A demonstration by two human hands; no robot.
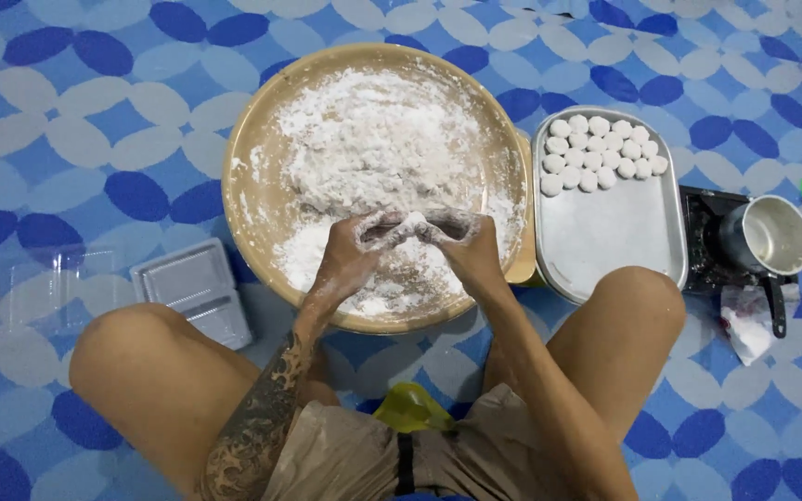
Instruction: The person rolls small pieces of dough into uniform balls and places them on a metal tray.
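Left hand (350, 255): floured, pinching the dough lump (412, 223).
Right hand (468, 249): pinching the same lump.
Bowl (243, 158): flour inside.
Tray (610, 237): white balls (601, 151) at far edge.

Place: a home floor used as a cooking spot
Floor: blue-and-grey patterned vinyl floor covering (67, 111)
Cookware: small black portable stove (703, 250) bearing a metal saucepan (772, 237)
Food work: wide tan floured tray (262, 139), grey metal tray (614, 232) of white dough balls (601, 148)
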